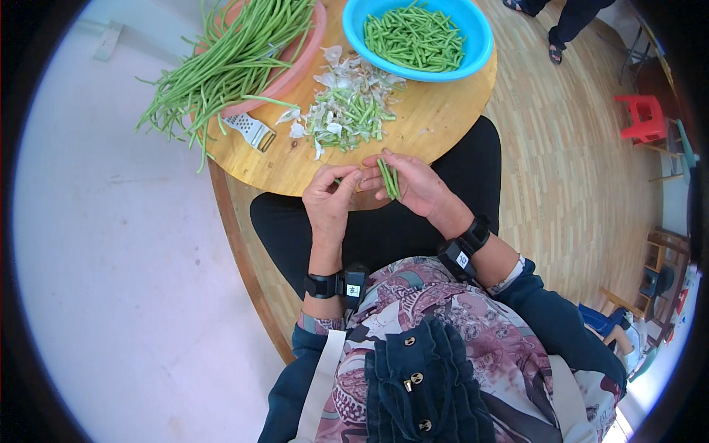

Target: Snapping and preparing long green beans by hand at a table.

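Observation:
Over the near edge of the round wooden table, my right hand (415,184) holds several short green bean pieces (389,179) across its palm and fingers. Close beside it, my left hand (327,198) is closed in a pinch, thumb against fingers. A bit of green bean (337,180) shows at its fingertips; most of it is hidden. Just beyond both hands lies a heap of bean ends and white papery garlic skins (343,118). Long green beans (244,63) overflow a pink basin (316,37) at the far left. Cut pieces fill a blue basin (354,44) at the far right.
A metal peeler-grater (249,131) lies by the pink basin on the wooden table (436,118). A white wall (125,221) borders the left side. Another person's legs (569,29) stand far right, near a red stool (641,118). Someone else's arm (619,340) shows at the lower right.

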A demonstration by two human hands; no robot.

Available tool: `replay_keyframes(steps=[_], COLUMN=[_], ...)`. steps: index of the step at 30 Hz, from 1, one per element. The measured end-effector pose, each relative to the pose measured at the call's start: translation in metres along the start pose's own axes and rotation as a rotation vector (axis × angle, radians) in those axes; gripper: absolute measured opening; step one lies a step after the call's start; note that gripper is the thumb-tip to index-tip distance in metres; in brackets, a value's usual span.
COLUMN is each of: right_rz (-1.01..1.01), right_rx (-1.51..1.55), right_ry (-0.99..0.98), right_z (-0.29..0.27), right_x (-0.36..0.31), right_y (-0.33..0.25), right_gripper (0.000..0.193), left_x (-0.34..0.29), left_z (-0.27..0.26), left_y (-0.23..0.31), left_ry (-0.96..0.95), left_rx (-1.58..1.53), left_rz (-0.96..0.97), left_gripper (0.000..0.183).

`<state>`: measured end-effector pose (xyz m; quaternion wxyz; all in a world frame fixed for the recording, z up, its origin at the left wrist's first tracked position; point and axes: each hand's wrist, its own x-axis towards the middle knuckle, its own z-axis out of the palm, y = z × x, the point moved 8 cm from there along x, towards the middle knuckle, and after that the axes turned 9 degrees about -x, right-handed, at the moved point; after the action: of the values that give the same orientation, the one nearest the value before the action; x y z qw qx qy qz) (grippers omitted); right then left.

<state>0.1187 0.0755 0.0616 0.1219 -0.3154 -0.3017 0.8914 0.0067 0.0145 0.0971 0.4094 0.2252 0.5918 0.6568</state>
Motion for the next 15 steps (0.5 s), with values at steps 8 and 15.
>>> replay_keyframes(steps=[8,15], right_rz=[-0.062,-0.072], right_rx=[-0.042,-0.045], right_ry=[0.071,0.104], right_z=[-0.002,-0.001], right_x=[0.009,0.008], right_y=[0.010,0.014], right_gripper=[0.027,0.025], left_x=[-0.003,-0.002], left_z=[0.024,0.024], left_y=[0.024,0.023], left_ry=[-0.074,-0.057], left_rx=[0.389,0.484], left_rz=[0.257,0.298], left_gripper=[0.012,0.011])
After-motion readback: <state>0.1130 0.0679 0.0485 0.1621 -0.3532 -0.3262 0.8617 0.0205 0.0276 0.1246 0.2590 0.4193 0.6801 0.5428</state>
